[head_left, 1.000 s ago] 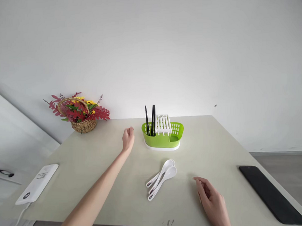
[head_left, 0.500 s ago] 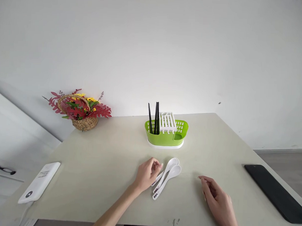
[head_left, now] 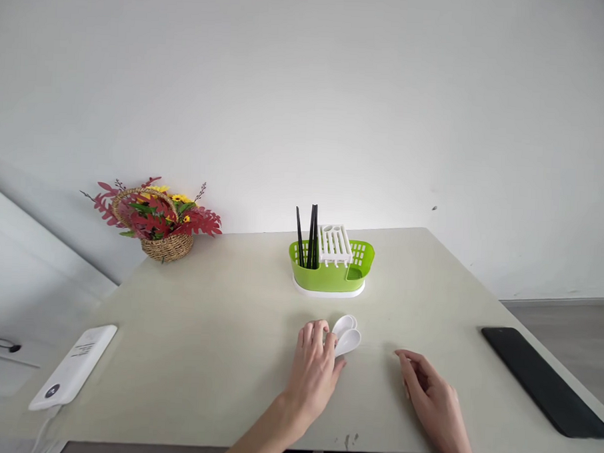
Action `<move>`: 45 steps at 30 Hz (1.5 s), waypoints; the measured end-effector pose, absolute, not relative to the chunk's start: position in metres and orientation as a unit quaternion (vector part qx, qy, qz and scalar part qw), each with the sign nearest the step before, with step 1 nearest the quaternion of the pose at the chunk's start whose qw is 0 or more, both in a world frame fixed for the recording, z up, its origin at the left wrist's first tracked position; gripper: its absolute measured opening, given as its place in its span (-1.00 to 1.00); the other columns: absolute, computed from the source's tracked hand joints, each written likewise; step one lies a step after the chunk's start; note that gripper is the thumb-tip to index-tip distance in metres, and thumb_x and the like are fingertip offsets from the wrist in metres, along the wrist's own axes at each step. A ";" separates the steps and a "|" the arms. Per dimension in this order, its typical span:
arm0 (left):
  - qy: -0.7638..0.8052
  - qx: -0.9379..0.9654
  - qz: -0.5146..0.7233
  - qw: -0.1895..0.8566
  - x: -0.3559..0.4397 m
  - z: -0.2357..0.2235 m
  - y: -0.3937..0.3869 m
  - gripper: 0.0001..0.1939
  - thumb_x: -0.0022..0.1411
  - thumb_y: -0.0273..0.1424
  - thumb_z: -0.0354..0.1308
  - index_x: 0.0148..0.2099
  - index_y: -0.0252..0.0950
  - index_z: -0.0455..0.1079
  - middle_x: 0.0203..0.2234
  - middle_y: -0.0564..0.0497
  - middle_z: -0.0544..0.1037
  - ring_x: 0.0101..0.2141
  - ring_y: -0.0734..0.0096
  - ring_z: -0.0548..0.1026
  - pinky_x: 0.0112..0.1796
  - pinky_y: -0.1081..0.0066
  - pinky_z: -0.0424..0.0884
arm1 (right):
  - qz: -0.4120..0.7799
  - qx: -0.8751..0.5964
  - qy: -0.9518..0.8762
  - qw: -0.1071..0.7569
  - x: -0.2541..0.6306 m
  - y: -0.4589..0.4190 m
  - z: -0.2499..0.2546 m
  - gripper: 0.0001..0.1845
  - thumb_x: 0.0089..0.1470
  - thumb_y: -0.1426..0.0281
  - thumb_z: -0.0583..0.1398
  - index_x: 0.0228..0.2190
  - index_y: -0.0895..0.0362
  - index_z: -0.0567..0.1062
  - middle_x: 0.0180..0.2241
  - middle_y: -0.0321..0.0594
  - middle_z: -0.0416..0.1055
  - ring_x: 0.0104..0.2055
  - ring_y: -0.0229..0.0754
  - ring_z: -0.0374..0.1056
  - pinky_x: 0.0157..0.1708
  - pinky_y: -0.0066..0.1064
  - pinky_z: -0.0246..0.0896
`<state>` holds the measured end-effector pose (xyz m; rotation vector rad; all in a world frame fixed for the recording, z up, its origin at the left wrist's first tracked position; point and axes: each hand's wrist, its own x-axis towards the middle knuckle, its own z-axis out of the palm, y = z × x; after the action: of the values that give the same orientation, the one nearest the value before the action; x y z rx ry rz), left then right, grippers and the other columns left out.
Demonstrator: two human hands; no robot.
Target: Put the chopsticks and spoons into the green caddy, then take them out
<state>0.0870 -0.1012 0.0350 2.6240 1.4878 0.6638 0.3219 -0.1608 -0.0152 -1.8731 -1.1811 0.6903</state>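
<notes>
My left hand lies over the handles of several white spoons. Its fingers curl down on the left side of them and the thumb comes round on the right. Only the spoon bowls show, pointing away from me; the handles are hidden beneath the hand. On the tabletop to the right, apart from the spoons, my right hand rests on its side. Its fingers are loosely bent, a gap shows beside the thumb, and nothing is visible in it.
Behind the spoons stands a green basket with a white slotted rack and several black chopsticks. A wicker flower basket is at the back left. A white power bank lies left, a black phone-like slab right.
My left hand has moved right and turned palm down over the spoon handles, which were in plain sight before. My right hand stays nearly where it was. The view has shifted slightly.
</notes>
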 end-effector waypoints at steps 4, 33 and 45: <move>0.485 0.850 0.205 0.010 0.087 0.028 -0.099 -0.81 0.25 -0.39 0.37 -0.13 -0.20 0.44 0.02 -0.17 0.43 0.07 -0.11 0.40 -0.01 -0.07 0.45 | 0.277 -0.744 -0.462 0.395 0.322 -0.161 -0.014 -0.40 0.23 -0.14 0.09 -0.05 0.02 0.62 -0.55 -0.32 0.44 -0.49 -0.14 0.36 -0.43 -0.40 0.26; 0.462 0.763 0.266 0.365 0.086 0.087 -0.132 -0.74 0.35 -0.16 0.29 -0.33 -0.18 0.57 -0.05 -0.04 0.55 0.11 0.14 0.41 0.18 0.11 0.36 | 0.493 -0.534 -0.486 0.486 0.301 -0.177 0.046 -0.39 0.30 -0.09 0.14 0.10 0.10 0.53 -0.48 -0.31 0.35 -0.44 -0.17 0.26 -0.37 -0.34 0.28; 0.478 0.640 0.296 0.523 0.008 0.122 -0.114 -0.49 0.40 0.10 0.07 -0.26 -0.23 0.53 -0.08 -0.05 0.59 -0.06 0.21 0.53 0.03 0.27 0.40 | 0.510 -0.356 -0.708 0.333 0.256 -0.106 0.160 -0.52 0.13 0.03 0.40 -0.05 0.08 0.61 -0.30 -0.21 0.54 -0.28 -0.18 0.37 -0.23 -0.36 0.33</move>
<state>0.0077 -0.1135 0.1223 1.5336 1.1444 0.7092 0.2558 -0.1057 0.1605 -0.9291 -1.8501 1.3327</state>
